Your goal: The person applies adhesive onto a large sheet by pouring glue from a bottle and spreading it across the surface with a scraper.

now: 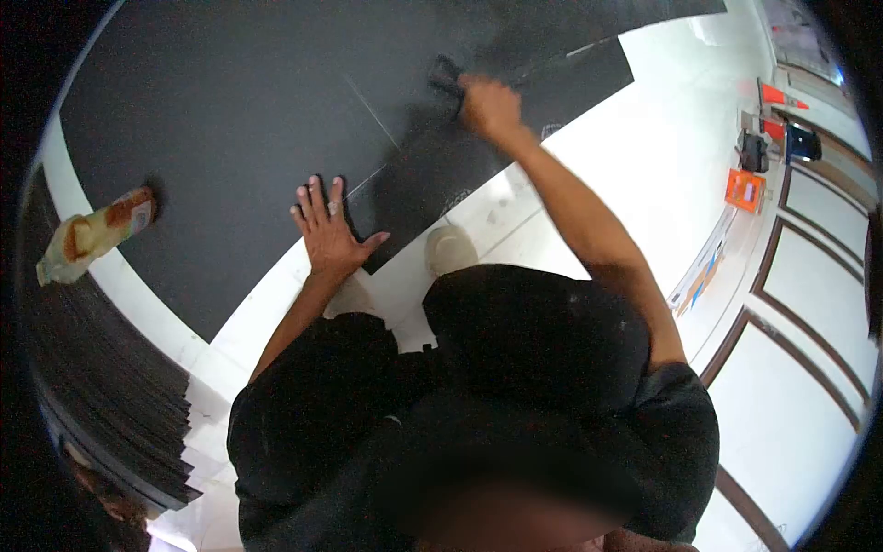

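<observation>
Black matting (248, 120) covers the floor in front of me, with thin pale lines along its seams. My left hand (329, 237) lies flat on it near the edge, fingers spread and nothing held. Farther off, my right hand (492, 109) is closed around a dark hand tool (447, 75) that rests on or just over the matting; its exact kind is hard to make out against the black. Whitish scuffs (457, 197) mark the mat's near edge between my hands.
A plastic bottle with brown residue (101, 230) lies at the left. Below it is a stack of black sheets (110, 368). White floor (607, 156) borders the matting. Along the right stand an orange box (745, 190), a black bag (752, 150), an orange cone (782, 96) and dark-framed panels (814, 276).
</observation>
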`<state>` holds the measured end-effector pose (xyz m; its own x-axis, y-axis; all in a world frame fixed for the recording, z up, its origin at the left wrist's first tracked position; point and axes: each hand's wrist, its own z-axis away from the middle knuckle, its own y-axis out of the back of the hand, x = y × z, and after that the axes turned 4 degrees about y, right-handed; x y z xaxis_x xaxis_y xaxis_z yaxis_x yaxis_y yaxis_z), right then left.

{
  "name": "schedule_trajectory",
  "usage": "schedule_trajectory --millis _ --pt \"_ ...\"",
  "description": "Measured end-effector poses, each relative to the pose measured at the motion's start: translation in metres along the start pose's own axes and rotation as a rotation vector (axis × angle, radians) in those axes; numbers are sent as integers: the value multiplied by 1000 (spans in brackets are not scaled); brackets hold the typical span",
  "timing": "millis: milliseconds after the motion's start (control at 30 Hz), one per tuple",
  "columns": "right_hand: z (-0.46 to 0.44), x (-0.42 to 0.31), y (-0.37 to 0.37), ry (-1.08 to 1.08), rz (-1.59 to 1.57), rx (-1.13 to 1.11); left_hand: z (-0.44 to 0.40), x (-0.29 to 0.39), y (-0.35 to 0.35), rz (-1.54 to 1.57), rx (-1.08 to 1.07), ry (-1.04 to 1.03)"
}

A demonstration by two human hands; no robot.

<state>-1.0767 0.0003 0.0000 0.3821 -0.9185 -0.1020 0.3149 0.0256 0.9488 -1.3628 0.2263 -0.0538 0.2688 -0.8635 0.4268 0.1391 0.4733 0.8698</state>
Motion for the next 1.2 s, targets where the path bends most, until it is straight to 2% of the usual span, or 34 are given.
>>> schedule_trajectory --millis 67,100,167,200,267,300,367,400,433,467,500,533,600,633,700,733,800,867,967,1033,1100,1200 --pt "12 -7 -57 264 217 291 0 -4 6 71 -1 81" --pt "15 -14 -41 275 219 293 -5 -2 23 87 -7 108" --pt "18 -27 12 126 -8 -119 -27 -24 47 97 53 54" --pt "17 -21 19 135 -1 -120 -39 -38 58 109 106 2" --pt "3 -9 33 -131 -145 -174 -81 -67 85 12 216 -27" --pt "-5 -9 28 -121 -138 -181 -105 -83 96 -2 258 -30" --pt "-15 -6 7 -401 -228 -88 -161 -109 118 -34 308 -2" --pt "-19 -11 0 -401 -230 -95 -189 -120 126 -49 319 32" --pt "-24 -18 -6 -497 -267 -38 -220 -134 129 -51 317 32" --pt "-32 -21 -13 -596 -303 23 -253 -149 130 -120 349 158" --pt "-46 -12 -37 -602 -299 25 -280 -159 130 -184 381 283" --pt "-62 6 -71 -435 -561 -7 -301 -165 129 -175 373 280" --pt "-77 -2 -79 -284 -805 -49 -328 -171 128 -162 577 416" --pt "-90 -32 -54 -451 -947 -13 -337 -168 126 -177 575 472" --pt "-120 -51 -29 -637 -1081 19 -338 -158 129 -155 571 479" --pt "-151 -45 -27 -376 -587 -264 -336 -153 132 -140 590 492" --pt "-189 -70 1 -83 -93 -521 -334 -150 133 -186 566 515" --pt "-230 -120 55 -920 -1334 151 -340 -148 137 -226 568 547" --pt "-323 -113 68 -901 -1346 165 -338 -139 146 -224 513 602" --pt "-394 -97 64 -552 -1201 112 -338 -137 151 -278 433 609" --pt "-463 -100 72 -360 -1135 78 -339 -136 155 -271 431 628" --pt "-539 -151 114 -546 -1476 88 -343 -138 155 -245 462 624"
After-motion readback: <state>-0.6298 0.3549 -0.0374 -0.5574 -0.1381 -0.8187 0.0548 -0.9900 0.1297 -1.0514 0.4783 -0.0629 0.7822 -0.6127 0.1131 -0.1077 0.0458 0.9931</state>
